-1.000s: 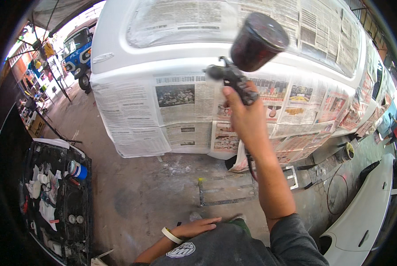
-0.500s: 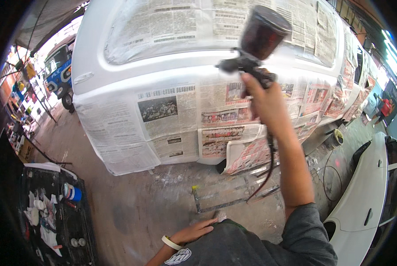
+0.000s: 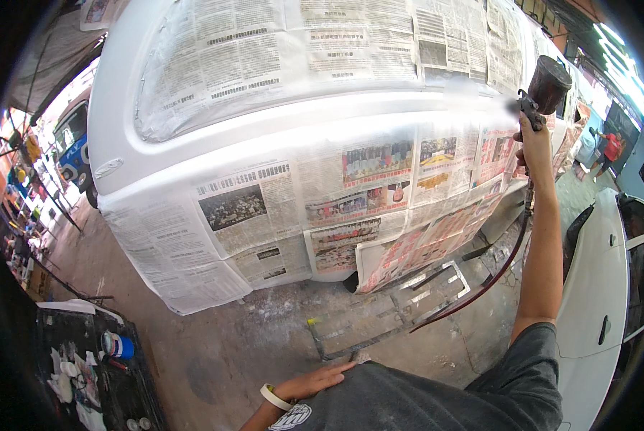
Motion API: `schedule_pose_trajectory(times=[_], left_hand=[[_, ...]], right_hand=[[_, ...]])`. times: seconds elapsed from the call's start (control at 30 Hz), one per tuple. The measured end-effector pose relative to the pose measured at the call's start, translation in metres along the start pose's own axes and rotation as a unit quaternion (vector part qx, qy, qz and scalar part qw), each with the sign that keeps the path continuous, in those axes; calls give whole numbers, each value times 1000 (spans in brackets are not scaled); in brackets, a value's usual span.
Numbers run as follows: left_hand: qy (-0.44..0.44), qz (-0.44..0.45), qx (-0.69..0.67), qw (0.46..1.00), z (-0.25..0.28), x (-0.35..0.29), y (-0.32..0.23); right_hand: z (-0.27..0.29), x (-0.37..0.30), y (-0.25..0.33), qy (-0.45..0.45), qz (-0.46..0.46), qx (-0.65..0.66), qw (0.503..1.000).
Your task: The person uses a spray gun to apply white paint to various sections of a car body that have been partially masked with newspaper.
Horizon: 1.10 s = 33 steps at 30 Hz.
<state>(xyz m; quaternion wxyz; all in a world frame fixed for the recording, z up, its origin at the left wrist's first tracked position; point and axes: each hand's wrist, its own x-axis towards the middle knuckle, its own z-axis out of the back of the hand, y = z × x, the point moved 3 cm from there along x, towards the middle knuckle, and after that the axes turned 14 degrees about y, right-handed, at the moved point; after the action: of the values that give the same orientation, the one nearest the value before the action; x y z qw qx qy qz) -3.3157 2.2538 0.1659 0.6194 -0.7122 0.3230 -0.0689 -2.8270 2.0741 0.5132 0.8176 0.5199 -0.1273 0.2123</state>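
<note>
My right hand [image 3: 534, 144] is wrapped round the handle of a spray gun [image 3: 529, 106]. A dark cup [image 3: 550, 85] sits on top of the gun, tilted. From the grip a dark red hose [image 3: 505, 269] hangs down and curves to the floor. The gun is held close to the side of a white van [image 3: 264, 116], level with the bare band below the window. Newspaper sheets [image 3: 253, 205] cover the van's window and lower side. Pale mist hangs beside the nozzle. My left hand [image 3: 322, 379], with a pale wristband, rests at my waist, fingers stretched out and holding nothing.
A white car [image 3: 595, 309] stands close on the right. At the lower left, a black stand [image 3: 131, 388] carries a blue can [image 3: 123, 347] and crumpled papers. A flat metal frame [image 3: 390, 314] lies on the floor. Another person [image 3: 613, 147] in red is far right.
My right hand has swept the spray gun rightward along the van, its arm now stretched farther out. The view has shifted slightly. My left hand stays at my waist.
</note>
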Motion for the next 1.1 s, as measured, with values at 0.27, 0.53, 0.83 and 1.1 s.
schedule_pose_trajectory(times=[0.27, 0.53, 0.83, 1.1], left_hand=[[140, -166, 42, 975, 40, -64, -41], [143, -186, 173, 957, 90, -119, -86], [255, -163, 195, 933, 99, -194, -45], [280, -65, 200, 937, 96, -292, 47]], right_hand=[[-83, -83, 106, 119, 11, 39, 992], [-210, -246, 270, 214, 24, 114, 970], [-274, -379, 360, 187, 19, 159, 969], [-310, -433, 341, 39, -43, 153, 986]])
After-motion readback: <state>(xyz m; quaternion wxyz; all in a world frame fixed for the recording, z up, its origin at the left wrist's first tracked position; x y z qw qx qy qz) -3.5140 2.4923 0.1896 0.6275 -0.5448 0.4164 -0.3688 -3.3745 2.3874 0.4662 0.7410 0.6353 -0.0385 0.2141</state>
